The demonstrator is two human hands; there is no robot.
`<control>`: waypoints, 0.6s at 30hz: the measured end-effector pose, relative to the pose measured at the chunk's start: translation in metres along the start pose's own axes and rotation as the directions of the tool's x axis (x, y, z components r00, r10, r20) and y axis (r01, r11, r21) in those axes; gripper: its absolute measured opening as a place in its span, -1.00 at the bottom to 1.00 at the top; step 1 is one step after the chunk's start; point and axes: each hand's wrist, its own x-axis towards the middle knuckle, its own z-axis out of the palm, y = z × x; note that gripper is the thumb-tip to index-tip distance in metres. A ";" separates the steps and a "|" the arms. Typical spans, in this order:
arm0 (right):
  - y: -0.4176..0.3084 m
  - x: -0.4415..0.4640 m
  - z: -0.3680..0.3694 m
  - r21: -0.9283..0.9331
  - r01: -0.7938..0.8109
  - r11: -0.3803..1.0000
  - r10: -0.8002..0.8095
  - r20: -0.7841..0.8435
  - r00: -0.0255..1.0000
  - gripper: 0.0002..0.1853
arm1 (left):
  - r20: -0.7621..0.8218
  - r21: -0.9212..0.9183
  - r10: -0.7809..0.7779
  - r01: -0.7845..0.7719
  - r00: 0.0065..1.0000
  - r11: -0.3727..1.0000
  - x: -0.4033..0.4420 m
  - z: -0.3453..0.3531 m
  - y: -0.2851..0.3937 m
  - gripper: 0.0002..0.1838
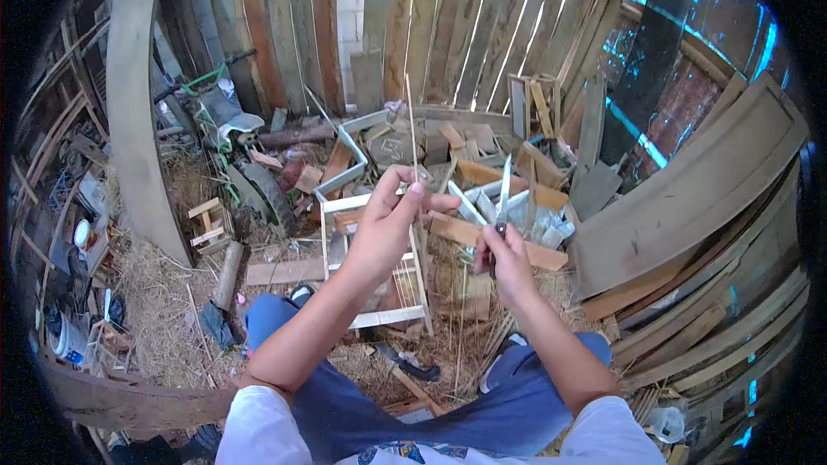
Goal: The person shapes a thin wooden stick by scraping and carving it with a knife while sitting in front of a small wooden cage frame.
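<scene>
My left hand [392, 220] is raised at the centre, finger and thumb pinching a thin wooden stick [412, 133] that points upward. In my right hand [508, 267] is a knife [505, 185], its dark handle in the closed fingers and its blade pointing up. The blade is apart from the stick, to its right. Below my hands, a pale wooden frame [388, 318] with thin sticks strung across it stands on the straw-covered ground, partly hidden by my left hand and forearm.
Scrap boards [495, 241] and rubble lie ahead by the plank wall [465, 26]. A green-framed bike [207, 112] is at the left. Large curved panels [689, 181] lean at the right. A dark curved object [418, 370] lies between my legs. A white bucket [67, 340] stands far left.
</scene>
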 end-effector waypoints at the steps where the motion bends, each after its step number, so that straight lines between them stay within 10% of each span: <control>1: -0.013 -0.011 0.013 0.078 -0.005 0.997 0.005 -0.004 1.000 -0.74 | 0.019 0.034 0.032 -0.032 0.999 0.999 0.001 0.000 0.005 -0.86; 18: -0.007 -0.091 0.041 0.280 -0.005 0.960 -0.023 0.096 0.995 -0.70 | -0.040 -0.073 0.029 -0.032 0.999 0.997 -0.036 0.023 -0.004 -0.87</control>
